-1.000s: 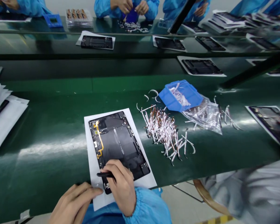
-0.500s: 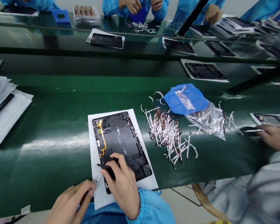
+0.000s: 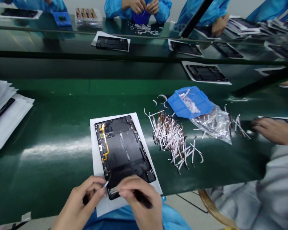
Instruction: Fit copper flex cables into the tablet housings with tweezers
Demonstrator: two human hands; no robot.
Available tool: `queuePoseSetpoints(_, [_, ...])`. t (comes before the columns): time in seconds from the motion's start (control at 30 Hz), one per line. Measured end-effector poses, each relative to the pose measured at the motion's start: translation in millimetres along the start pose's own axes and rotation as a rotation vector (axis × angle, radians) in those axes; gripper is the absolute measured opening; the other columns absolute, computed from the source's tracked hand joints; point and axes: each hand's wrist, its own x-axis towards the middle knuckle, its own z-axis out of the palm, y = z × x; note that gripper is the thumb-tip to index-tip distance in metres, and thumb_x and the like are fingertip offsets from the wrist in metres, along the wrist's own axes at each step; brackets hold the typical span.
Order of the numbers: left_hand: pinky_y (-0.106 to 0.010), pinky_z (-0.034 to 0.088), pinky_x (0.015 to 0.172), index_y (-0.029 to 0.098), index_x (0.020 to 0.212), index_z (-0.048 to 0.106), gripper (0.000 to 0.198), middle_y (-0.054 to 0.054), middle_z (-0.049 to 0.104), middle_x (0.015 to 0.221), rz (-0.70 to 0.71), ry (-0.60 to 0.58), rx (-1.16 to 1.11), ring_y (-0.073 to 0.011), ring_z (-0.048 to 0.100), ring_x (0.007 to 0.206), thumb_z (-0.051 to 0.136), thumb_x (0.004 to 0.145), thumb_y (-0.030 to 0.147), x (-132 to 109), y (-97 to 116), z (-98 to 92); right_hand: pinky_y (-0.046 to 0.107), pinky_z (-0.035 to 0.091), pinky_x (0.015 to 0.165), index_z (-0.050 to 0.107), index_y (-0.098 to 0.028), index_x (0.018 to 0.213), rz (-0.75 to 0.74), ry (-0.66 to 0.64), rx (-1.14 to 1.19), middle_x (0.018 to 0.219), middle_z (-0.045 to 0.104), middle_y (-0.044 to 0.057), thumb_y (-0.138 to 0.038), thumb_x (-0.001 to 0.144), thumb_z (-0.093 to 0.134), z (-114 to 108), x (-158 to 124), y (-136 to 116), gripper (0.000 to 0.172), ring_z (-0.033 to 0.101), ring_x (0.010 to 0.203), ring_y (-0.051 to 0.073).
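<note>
My left hand [image 3: 84,199] is closed in a pinch on a thin white strip [image 3: 106,184] at the lower left edge of an opened tablet housing [image 3: 120,153]. A dark, thin curve runs from the strip over the housing; its kind is unclear. My right hand [image 3: 140,198], blurred by motion, is closed around slim black tweezers [image 3: 142,198] above the housing's lower end. Beneath its fingertips lies a small pale, shiny patch. The black housing has a yellow-orange flex cable [image 3: 106,140] along its left side and lies on a white sheet [image 3: 99,199].
Right of the housing are a heap of white and brown strips [image 3: 170,135], a blue bin [image 3: 194,102] and a clear plastic bag [image 3: 216,124]. White sheets [image 3: 12,118] are stacked at left. A co-worker's hand [image 3: 276,129] rests at right. More housings [image 3: 206,73] lie farther back.
My right hand has moved down and right, drawing the black tool away from the housing's left edge. My left hand has moved right and slightly up with the strip.
</note>
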Motion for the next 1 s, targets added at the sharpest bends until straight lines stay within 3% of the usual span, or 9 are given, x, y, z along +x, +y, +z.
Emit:
queuePoseSetpoints(0.1, [-0.019,0.041,0.053,0.022,0.100,0.061,0.027,0.001,0.062,0.072,0.000,-0.029,-0.111,-0.0114,0.050,0.059,0.050,0.096,0.047,6,3,7.2,0.016,0.050,0.050,0.070,-0.024,0.097,0.100,-0.049,-0.003,0.068,0.072,-0.003,-0.022,0.084,0.074,-10,0,-4,0.013,0.061,0.050,0.010])
queuePoseSetpoints(0.23, [-0.020,0.039,0.054,0.023,0.100,0.064,0.026,0.002,0.056,0.069,0.034,0.010,-0.146,-0.0111,0.047,0.059,0.052,0.095,0.046,9,6,16.9,0.016,0.052,0.058,0.070,-0.022,0.086,0.153,-0.224,-0.117,0.069,0.071,-0.004,-0.015,0.084,0.069,-7,6,4,0.007,0.063,0.056,0.010])
queuePoseSetpoints(0.43, [-0.020,0.041,0.054,0.023,0.098,0.068,0.027,0.002,0.059,0.069,0.042,0.150,-0.167,-0.0112,0.047,0.059,0.056,0.093,0.046,3,15,23.5,0.020,0.051,0.061,0.065,-0.020,0.085,-0.055,-0.164,-0.249,0.073,0.068,-0.001,-0.019,0.094,0.058,4,0,14,0.011,0.065,0.065,0.012])
queuePoseSetpoints(0.63, [-0.020,0.053,0.060,0.023,0.115,0.065,0.028,0.001,0.065,0.072,0.131,0.074,-0.004,-0.0136,0.061,0.064,0.050,0.098,0.040,3,3,16.2,0.022,0.052,0.065,0.064,-0.020,0.086,-0.140,-0.119,-0.281,0.077,0.070,0.001,-0.019,0.098,0.052,6,-4,14,0.017,0.067,0.070,0.013])
queuePoseSetpoints(0.73, [-0.026,0.059,0.083,0.026,0.124,0.061,0.029,-0.005,0.071,0.105,0.276,0.175,0.216,-0.0188,0.070,0.096,0.049,0.098,0.032,3,-9,4.8,0.023,0.053,0.067,0.066,-0.021,0.089,-0.190,-0.099,-0.340,0.079,0.072,0.001,-0.018,0.100,0.048,8,-6,10,0.021,0.069,0.072,0.013])
queuePoseSetpoints(0.83, [-0.037,0.050,0.105,0.030,0.136,0.053,0.043,-0.006,0.056,0.142,0.504,0.345,0.472,-0.0266,0.050,0.134,0.055,0.094,0.027,9,-15,-8.0,0.025,0.053,0.067,0.067,-0.022,0.093,-0.316,-0.074,-0.382,0.081,0.075,0.001,-0.021,0.103,0.042,3,-8,-2,0.027,0.071,0.070,0.014])
queuePoseSetpoints(0.9, [-0.040,0.049,0.107,0.033,0.142,0.047,0.051,-0.005,0.058,0.141,0.675,0.278,0.541,-0.0267,0.051,0.134,0.058,0.092,0.023,19,-14,-12.9,0.026,0.053,0.065,0.066,-0.023,0.094,-0.388,-0.057,-0.396,0.082,0.076,0.000,-0.026,0.106,0.036,-10,0,-12,0.032,0.070,0.065,0.012])
queuePoseSetpoints(1.0, [-0.040,0.049,0.108,0.034,0.141,0.048,0.051,-0.002,0.066,0.131,0.853,0.115,0.534,-0.0244,0.061,0.123,0.057,0.093,0.021,35,-8,-12.3,0.024,0.054,0.064,0.065,-0.027,0.094,-0.489,0.001,-0.440,0.081,0.075,-0.003,-0.030,0.107,0.032,-55,37,-25,0.036,0.070,0.067,0.011])
